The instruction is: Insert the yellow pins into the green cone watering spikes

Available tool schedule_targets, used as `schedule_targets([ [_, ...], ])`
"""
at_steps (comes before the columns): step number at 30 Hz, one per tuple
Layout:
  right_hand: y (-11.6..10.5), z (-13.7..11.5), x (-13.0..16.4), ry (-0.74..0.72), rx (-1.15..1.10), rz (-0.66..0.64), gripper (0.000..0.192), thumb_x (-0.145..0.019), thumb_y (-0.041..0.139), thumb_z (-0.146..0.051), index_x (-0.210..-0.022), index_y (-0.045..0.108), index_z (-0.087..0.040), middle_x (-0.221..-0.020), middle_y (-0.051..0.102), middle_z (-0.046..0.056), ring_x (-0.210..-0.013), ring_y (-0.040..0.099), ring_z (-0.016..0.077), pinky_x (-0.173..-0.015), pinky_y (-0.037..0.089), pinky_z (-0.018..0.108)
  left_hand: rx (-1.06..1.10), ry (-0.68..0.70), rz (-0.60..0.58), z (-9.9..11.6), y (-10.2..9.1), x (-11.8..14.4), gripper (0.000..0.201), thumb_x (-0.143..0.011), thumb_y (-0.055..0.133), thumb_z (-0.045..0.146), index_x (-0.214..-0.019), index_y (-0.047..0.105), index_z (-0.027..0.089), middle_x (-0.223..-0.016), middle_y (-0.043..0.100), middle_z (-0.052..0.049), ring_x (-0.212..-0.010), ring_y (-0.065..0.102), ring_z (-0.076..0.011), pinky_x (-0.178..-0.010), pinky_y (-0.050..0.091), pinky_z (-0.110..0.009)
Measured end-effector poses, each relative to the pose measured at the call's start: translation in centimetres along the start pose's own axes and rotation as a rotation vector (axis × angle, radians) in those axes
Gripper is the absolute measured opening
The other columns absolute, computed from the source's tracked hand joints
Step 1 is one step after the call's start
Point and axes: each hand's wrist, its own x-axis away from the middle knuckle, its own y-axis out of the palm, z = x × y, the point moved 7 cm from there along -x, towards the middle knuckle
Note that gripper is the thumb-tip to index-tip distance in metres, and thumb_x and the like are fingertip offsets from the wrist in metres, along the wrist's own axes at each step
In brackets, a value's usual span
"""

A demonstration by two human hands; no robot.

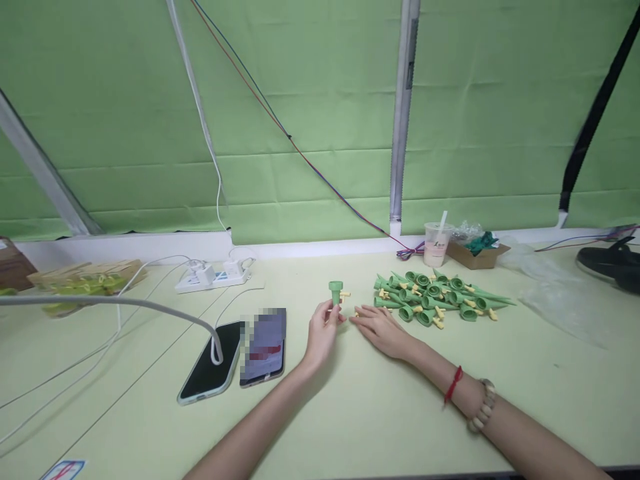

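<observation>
A cardboard box (477, 254) at the counter's (380, 413) back edge holds dark green pieces; a lidded cup (437, 244) with a straw stands beside it. A pile of green cones (437, 298) lies right of the hands, two phones (235, 357) to the left. The left hand (323, 333) has its fingers closed around an upright green cone (335, 293). The right hand (383, 329) lies flat, fingers spread, just before the pile.
</observation>
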Motion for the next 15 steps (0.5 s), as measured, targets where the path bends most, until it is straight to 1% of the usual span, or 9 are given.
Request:
schedule_targets([
  [3,-0.6,-0.5,-0.1,-0.036,0.011,0.078,0.035,-0.091,0.033,-0.018,-0.113,0.061,-0.025,-0.121,0.058,0.009,-0.114,0.049,0.0241,-0.092,0.034,0.045,0.013,-0.028,-0.041,-0.2,0.4,0.3,0.031,-0.076,0.053,0.042,-0.089,0.058,0.014,-0.073,0.058,-0.004,-0.070,0.057,-0.0157,-0.067,0.041,-0.027],
  [5,-0.8,-0.5,-0.3,-0.044,-0.003,0.113,0.033,-0.090,0.036,-0.014,-0.107,0.063,-0.023,-0.112,0.063,0.009,-0.105,0.054,0.0224,-0.086,0.038,0.041,0.016,-0.034,-0.059,-0.1,0.7,0.4,0.031,-0.076,0.053,0.042,-0.088,0.058,0.014,-0.072,0.058,-0.004,-0.070,0.057,-0.0154,-0.065,0.041,-0.027],
  [8,-1.0,-0.6,-0.5,-0.067,-0.021,0.154,0.028,-0.090,0.040,-0.016,-0.101,0.066,-0.021,-0.100,0.066,0.009,-0.095,0.058,0.0208,-0.081,0.040,0.037,0.025,-0.021,-0.097,0.4,1.0,0.7,0.030,-0.076,0.054,0.043,-0.082,0.058,0.013,-0.065,0.057,-0.002,-0.065,0.055,-0.0139,-0.063,0.040,-0.025],
  [10,-1.4,-0.7,-0.5,-0.088,-0.041,0.193,0.025,-0.090,0.043,-0.019,-0.098,0.066,-0.020,-0.092,0.067,0.008,-0.090,0.058,0.0198,-0.079,0.041,0.034,0.058,-0.028,-0.136,0.6,1.4,0.9,0.033,-0.077,0.053,0.045,-0.084,0.058,0.013,-0.061,0.055,-0.001,-0.061,0.053,-0.0122,-0.063,0.041,-0.025],
  [12,-2.0,-0.5,-0.5,-0.083,-0.087,0.269,0.023,-0.089,0.045,-0.022,-0.097,0.066,-0.020,-0.086,0.065,0.007,-0.085,0.058,0.0188,-0.077,0.043,0.033,0.098,-0.048,-0.159,0.8,1.6,1.0,0.036,-0.078,0.051,0.047,-0.090,0.058,0.014,-0.060,0.054,0.000,-0.059,0.052,-0.0111,-0.062,0.042,-0.025],
  [15,-3.5,0.4,0.0,-0.010,-0.204,0.458,0.023,-0.088,0.046,-0.026,-0.100,0.064,-0.019,-0.086,0.061,0.006,-0.080,0.057,0.0173,-0.075,0.045,0.031,0.119,-0.054,-0.134,1.0,1.3,1.0,0.038,-0.077,0.052,0.049,-0.091,0.059,0.014,-0.062,0.053,0.001,-0.061,0.052,-0.0108,-0.062,0.042,-0.024],
])
